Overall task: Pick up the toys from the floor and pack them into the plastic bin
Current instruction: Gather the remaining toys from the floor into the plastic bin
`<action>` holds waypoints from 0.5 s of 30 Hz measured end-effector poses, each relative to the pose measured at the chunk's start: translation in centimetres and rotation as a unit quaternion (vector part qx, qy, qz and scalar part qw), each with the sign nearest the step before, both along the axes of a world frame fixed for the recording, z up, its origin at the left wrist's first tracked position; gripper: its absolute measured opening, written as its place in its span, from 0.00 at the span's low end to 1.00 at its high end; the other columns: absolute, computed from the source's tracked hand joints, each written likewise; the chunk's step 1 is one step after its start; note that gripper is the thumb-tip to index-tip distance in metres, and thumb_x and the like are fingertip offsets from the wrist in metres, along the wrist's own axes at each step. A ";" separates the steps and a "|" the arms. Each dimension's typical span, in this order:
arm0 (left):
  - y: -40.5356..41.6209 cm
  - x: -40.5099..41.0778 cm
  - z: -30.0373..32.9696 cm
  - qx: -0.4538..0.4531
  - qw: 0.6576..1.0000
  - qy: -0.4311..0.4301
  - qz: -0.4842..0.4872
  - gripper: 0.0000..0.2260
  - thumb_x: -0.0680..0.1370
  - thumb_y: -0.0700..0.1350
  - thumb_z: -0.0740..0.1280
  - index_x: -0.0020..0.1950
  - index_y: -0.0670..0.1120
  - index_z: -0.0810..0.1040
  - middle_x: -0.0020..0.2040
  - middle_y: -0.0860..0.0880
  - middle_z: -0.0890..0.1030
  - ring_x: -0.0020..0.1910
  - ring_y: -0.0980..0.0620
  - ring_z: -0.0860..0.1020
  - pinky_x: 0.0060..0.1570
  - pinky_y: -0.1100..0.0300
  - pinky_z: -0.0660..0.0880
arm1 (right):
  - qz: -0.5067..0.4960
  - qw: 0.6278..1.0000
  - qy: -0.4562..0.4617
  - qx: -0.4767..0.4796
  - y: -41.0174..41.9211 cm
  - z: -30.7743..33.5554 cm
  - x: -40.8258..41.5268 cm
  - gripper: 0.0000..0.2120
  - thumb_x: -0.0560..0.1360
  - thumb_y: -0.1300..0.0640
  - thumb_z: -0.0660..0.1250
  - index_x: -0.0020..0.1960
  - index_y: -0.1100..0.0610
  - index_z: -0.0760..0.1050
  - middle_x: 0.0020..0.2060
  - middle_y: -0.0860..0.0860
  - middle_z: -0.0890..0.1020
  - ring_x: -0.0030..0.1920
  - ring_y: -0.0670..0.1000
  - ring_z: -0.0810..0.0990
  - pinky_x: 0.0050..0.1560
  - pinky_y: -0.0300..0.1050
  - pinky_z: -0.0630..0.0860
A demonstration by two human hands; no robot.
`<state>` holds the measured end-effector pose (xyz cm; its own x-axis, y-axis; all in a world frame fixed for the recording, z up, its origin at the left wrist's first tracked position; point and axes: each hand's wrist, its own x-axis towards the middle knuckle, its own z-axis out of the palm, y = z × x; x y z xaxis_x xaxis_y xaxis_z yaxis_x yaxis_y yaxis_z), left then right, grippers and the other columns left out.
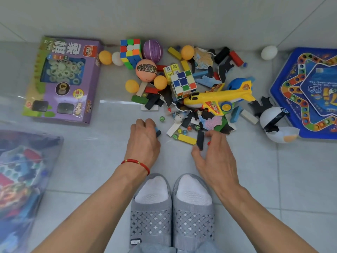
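Note:
A heap of toys lies on the tiled floor against the wall: a yellow toy plane (219, 99), two puzzle cubes (183, 84), orange balls (160, 82), marbles and coloured blocks. My left hand (145, 140), with a red string on its wrist, grips small blocks, a blue and black one (158, 132) showing at its fingertips. My right hand (215, 157) pinches a black block (200, 140) next to a yellow block (187, 139), and something red shows under its fingers. The clear plastic bin (23, 172) at the left edge holds several toys.
A purple boxed chess set (63, 79) lies at the left. A blue hexagonal board game (308, 92) lies at the right, with a white-and-black ball toy (273, 123) beside it. A white egg-shaped ball (269, 52) rests by the wall. My feet in grey slippers (171, 207) stand below.

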<state>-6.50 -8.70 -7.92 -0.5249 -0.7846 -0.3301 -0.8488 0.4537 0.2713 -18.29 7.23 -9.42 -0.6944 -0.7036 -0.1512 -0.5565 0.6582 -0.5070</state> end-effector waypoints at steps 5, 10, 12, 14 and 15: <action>0.1 -0.2 1.1 0.042 0.999 0.028 0.020 0.14 0.75 0.41 0.68 0.56 0.41 0.67 0.38 0.47 0.69 0.43 0.43 0.69 0.37 0.50 0.70 | 0.043 0.999 0.014 0.014 0.5 -0.4 -0.2 0.19 0.75 0.58 0.69 0.64 0.58 0.69 0.50 0.54 0.79 0.45 0.57 0.80 0.41 0.51 0.78; -0.5 -0.4 0.9 0.096 0.992 0.066 0.048 0.13 0.78 0.42 0.64 0.59 0.41 0.65 0.44 0.45 0.73 0.45 0.42 0.73 0.41 0.52 0.71 | 0.028 0.998 0.022 0.054 1.5 0.8 -0.5 0.18 0.73 0.60 0.66 0.63 0.58 0.73 0.48 0.54 0.75 0.41 0.56 0.76 0.37 0.47 0.72; -1.1 -0.5 0.5 0.083 0.993 0.075 0.044 0.09 0.80 0.41 0.61 0.58 0.41 0.67 0.46 0.44 0.74 0.44 0.44 0.73 0.41 0.55 0.67 | -0.037 0.996 -0.073 0.030 1.6 1.7 -0.7 0.11 0.76 0.58 0.64 0.58 0.54 0.75 0.47 0.51 0.74 0.41 0.51 0.73 0.41 0.46 0.68; -1.7 -0.6 0.3 0.049 0.995 0.084 0.029 0.05 0.81 0.41 0.58 0.55 0.42 0.69 0.47 0.43 0.74 0.42 0.43 0.73 0.41 0.54 0.68 | -0.102 0.974 -0.198 -0.030 1.4 2.3 -1.1 0.04 0.76 0.58 0.64 0.50 0.52 0.74 0.43 0.51 0.76 0.39 0.48 0.72 0.40 0.46 0.67; -1.8 -0.8 0.1 0.031 0.995 0.097 0.019 0.05 0.81 0.41 0.58 0.55 0.42 0.69 0.47 0.43 0.74 0.42 0.42 0.73 0.40 0.53 0.69 | -0.119 0.961 -0.243 -0.057 1.2 2.4 -1.3 0.02 0.75 0.57 0.64 0.48 0.52 0.73 0.40 0.52 0.77 0.36 0.48 0.72 0.38 0.47 0.68</action>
<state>-7.26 -10.55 -7.83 -0.5532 -0.7870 -0.2733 -0.7940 0.3988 0.4588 -19.56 8.44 -6.98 -0.7054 -0.5640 -0.4293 -0.0761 0.6624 -0.7452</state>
